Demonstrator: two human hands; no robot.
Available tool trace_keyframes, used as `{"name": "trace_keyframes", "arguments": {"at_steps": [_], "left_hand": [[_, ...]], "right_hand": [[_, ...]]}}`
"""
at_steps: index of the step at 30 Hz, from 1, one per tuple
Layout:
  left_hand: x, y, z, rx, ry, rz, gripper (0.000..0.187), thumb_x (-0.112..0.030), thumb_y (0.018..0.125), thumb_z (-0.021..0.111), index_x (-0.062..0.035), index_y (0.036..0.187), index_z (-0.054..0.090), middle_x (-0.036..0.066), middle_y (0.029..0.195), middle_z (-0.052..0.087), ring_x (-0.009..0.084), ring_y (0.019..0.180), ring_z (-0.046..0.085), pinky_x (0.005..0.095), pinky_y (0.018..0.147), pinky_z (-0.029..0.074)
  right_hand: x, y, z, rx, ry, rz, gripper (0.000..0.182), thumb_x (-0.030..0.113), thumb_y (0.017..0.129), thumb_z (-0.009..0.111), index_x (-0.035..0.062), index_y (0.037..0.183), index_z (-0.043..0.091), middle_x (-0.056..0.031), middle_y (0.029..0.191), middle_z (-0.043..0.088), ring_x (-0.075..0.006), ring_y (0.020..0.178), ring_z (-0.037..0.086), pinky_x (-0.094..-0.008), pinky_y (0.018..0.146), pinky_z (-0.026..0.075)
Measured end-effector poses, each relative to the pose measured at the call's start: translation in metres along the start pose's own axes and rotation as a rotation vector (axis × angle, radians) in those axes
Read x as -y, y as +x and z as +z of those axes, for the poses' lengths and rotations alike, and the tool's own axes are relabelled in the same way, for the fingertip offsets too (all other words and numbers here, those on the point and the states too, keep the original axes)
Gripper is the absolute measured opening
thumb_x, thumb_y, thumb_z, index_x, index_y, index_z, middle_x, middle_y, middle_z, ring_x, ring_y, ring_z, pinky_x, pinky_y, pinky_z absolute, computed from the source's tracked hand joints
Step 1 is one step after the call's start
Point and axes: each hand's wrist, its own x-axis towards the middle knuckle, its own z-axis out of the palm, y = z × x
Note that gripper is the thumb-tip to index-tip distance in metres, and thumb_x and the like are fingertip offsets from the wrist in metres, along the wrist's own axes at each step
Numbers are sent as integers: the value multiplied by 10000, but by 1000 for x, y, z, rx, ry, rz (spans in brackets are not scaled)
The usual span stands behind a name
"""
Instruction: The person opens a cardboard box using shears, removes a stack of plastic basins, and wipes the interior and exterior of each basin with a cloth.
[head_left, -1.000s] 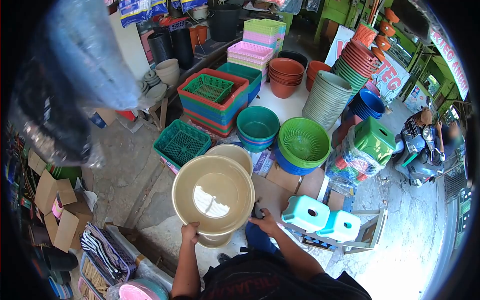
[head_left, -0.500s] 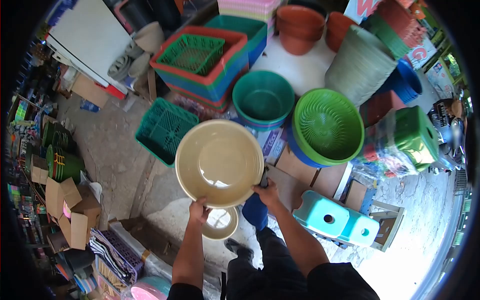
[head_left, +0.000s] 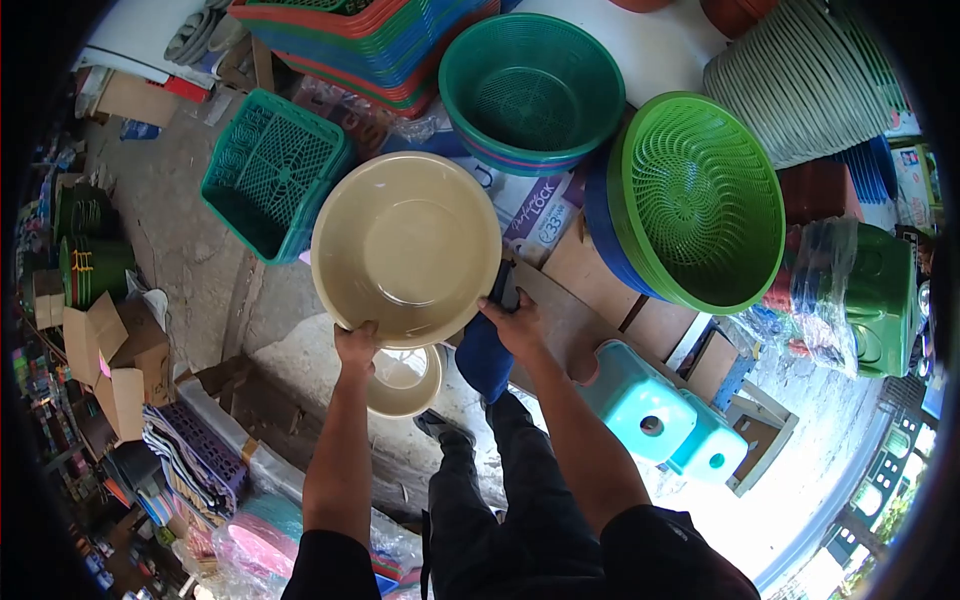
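Observation:
A large beige plastic basin (head_left: 405, 245) is held up in front of me, its inside facing up. My left hand (head_left: 357, 345) grips its near rim at the lower left. At the lower right, my right hand (head_left: 515, 325) has its thumb on the rim. A dark blue cloth-like thing (head_left: 484, 362) hangs just beside and below that hand, its upper part partly hidden. On the floor beneath stands a smaller beige basin (head_left: 408, 395), partly covered by the larger one and my left hand.
A teal basket (head_left: 270, 180) lies left of the basin. Beyond are stacked dark green basins (head_left: 530, 85), with bright green strainers (head_left: 700, 200) to the right. Turquoise stools (head_left: 645, 405) lie at my right. Cardboard boxes (head_left: 125, 350) and a purple crate (head_left: 205, 440) stand left.
The view has shifted forward and closer to the stacked basins. Both hands still hold the large basin, which now appears higher and further left in the view.

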Motion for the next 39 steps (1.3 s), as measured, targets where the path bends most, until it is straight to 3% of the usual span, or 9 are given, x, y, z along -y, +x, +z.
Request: {"name": "trace_keyframes", "arguments": {"at_steps": [2,5,12,15,21,23,29,34,39], "left_hand": [[20,-2,3,-45,19,87,504,-14,715,609,-72,1148,358,122,1059,512,237,939,532,402,780,452],[32,-23,12,-169,225,292,459,-8,717,631,-23,1092,366,142,1051,508,208,952,520,343,828,437],[2,-6,9,-153,70,271,422,-29,738,620,-22,1085,379,132,1045,510,210,951,516,322,847,415],[-13,3,1,-151,110,436,404,8,749,557,-3,1104,364,150,1041,520,216,949,526,308,840,415],[-12,10,0,-175,128,490,378,11,750,547,-10,1082,367,141,1028,513,204,939,520,307,834,414],[-13,9,0,-157,62,492,378,8,751,548,-10,1083,368,136,1024,511,200,937,517,306,834,414],[-12,28,-18,-137,108,399,388,-10,762,561,-18,1100,371,115,1032,503,174,935,507,299,834,414],[-23,44,-18,-89,92,326,400,-9,755,551,14,1098,346,147,1031,503,201,945,513,301,835,416],[-39,57,-18,-110,264,299,404,-23,762,544,69,1085,320,199,1031,510,232,942,533,308,830,427]], "right_hand": [[-13,5,-4,-92,-99,-76,465,347,691,722,-4,964,586,-173,854,646,-268,816,634,-368,715,478],[-23,-1,-18,-70,-58,-77,436,323,700,722,-3,957,590,-170,872,649,-254,823,636,-360,714,479],[-16,6,9,-46,-54,-164,403,284,714,723,-4,961,589,-162,870,650,-258,824,634,-351,738,472],[-17,11,27,-23,6,-131,366,254,732,707,-6,961,588,-154,872,652,-259,824,633,-341,752,469],[-27,17,36,-18,57,-141,329,207,759,677,-8,988,579,-134,896,647,-220,806,621,-318,747,465],[-26,22,39,56,276,-130,361,208,757,683,-7,1022,566,-110,930,642,-198,829,611,-310,768,457],[-15,28,59,57,222,-55,408,207,785,680,3,1103,527,-77,1029,597,-159,927,552,-287,829,419],[-16,35,72,51,297,-31,430,218,792,676,-6,1119,509,-83,1055,584,-164,958,537,-288,846,411],[-24,45,82,34,267,-33,474,211,790,670,-24,1156,482,-119,1068,585,-201,983,547,-305,854,416]]}}
